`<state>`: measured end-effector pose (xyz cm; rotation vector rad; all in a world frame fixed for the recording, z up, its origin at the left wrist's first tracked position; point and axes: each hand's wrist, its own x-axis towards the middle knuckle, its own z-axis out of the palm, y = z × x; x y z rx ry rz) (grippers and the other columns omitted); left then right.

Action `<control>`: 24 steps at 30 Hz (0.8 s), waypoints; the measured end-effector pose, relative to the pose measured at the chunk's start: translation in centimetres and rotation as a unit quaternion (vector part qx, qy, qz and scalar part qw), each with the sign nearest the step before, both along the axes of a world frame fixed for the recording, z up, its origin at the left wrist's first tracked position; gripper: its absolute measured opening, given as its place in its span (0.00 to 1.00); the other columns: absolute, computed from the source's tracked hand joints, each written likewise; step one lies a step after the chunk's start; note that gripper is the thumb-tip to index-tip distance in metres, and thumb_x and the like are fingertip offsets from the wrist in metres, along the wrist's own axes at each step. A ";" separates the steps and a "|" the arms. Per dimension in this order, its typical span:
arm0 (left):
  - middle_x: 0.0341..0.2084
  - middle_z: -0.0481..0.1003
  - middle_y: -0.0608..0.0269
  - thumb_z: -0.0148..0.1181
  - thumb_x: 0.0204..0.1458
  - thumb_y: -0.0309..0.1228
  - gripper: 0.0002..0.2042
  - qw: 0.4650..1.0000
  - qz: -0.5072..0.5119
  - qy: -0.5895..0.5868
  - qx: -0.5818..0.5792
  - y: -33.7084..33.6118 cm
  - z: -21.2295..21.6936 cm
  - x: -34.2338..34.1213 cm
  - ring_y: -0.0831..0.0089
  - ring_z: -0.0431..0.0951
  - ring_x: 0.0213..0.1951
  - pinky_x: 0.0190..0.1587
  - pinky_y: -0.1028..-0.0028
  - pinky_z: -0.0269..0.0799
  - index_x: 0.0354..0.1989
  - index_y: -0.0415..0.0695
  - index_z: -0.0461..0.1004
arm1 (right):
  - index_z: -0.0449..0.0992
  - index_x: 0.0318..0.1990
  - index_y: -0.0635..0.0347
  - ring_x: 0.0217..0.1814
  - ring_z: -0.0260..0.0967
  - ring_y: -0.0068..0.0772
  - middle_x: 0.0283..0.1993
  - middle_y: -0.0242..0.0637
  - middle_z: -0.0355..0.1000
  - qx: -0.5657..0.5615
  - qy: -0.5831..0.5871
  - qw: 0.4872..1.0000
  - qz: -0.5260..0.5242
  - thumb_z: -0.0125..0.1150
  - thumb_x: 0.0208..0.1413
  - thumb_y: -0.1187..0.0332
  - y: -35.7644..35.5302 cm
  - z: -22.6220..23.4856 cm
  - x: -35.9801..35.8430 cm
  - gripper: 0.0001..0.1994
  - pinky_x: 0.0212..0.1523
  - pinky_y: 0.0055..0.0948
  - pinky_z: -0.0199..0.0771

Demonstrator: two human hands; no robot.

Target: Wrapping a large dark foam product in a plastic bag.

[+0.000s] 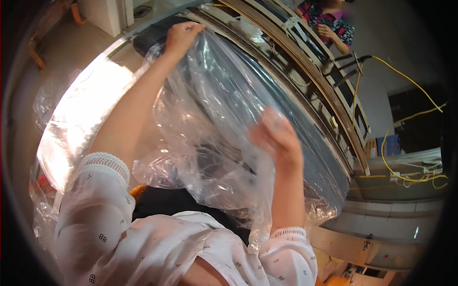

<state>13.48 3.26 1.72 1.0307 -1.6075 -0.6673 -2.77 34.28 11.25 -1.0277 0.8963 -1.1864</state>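
A large sheet of clear plastic film [186,109] hangs in wrinkled folds in front of me. It spreads over a long dark grey piece [281,105] that lies across the bench. My left hand [183,38] is at the far end, its fingers pinched on the film's upper edge. Nearer and to the right, my right hand [277,136] is raised over the film. Motion smears its fingers, so whether it grips the film is unclear. Black cloth [176,200] shows under the film close to my body.
Behind the dark piece runs a long frame with wooden rails [305,64]. Yellow cable [405,76] loops at the right, near a blue box [389,145]. Another person [329,28] is at the far side. Bright, glossy sheeting [90,114] lies on the left.
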 end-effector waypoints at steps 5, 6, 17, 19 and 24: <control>0.28 0.79 0.61 0.57 0.50 0.48 0.18 0.998 -0.053 -0.030 -0.022 -1.5 -0.4 -1.1 0.70 0.78 0.31 0.37 0.74 0.69 0.35 0.46 0.80 | 0.68 0.30 0.56 0.17 0.61 0.20 0.21 0.29 0.70 -0.359 -0.239 0.901 -0.041 0.62 0.45 0.71 15.1 6.1 -5.9 0.07 0.18 0.22 0.55; 0.28 0.79 0.61 0.57 0.50 0.48 0.19 0.997 -0.061 -0.022 -0.030 -1.6 -0.7 -0.7 0.73 0.77 0.32 0.37 0.75 0.69 0.36 0.44 0.80 | 0.68 0.29 0.55 0.15 0.60 0.21 0.20 0.31 0.72 -0.461 -0.255 0.850 -0.011 0.63 0.41 0.78 17.1 7.9 -5.8 0.10 0.16 0.22 0.53; 0.43 0.77 0.62 0.54 0.54 0.44 0.19 0.995 -0.080 -0.055 0.020 -7.3 -3.2 3.0 0.74 0.73 0.48 0.53 0.78 0.62 0.46 0.42 0.77 | 0.68 0.48 0.57 0.29 0.65 0.20 0.32 0.26 0.65 -0.009 -0.057 0.584 -0.810 0.58 0.53 0.64 36.6 -5.5 -19.7 0.16 0.25 0.21 0.66; 0.45 0.76 0.60 0.52 0.55 0.47 0.20 0.985 -0.039 -0.168 0.004 -7.8 -3.4 5.6 0.69 0.73 0.49 0.53 0.76 0.62 0.47 0.45 0.76 | 0.68 0.50 0.58 0.23 0.56 0.11 0.35 0.26 0.66 0.088 0.066 0.647 -0.754 0.59 0.51 0.67 37.9 -8.9 -17.6 0.18 0.20 0.12 0.53; 0.46 0.75 0.59 0.51 0.54 0.50 0.22 0.964 -0.048 -0.257 -0.041 -9.5 -3.1 9.9 0.65 0.73 0.50 0.53 0.73 0.62 0.48 0.47 0.76 | 0.72 0.39 0.59 0.19 0.55 0.11 0.22 0.21 0.63 0.292 0.146 0.736 -0.594 0.59 0.49 0.71 41.5 -9.3 -14.3 0.09 0.20 0.12 0.52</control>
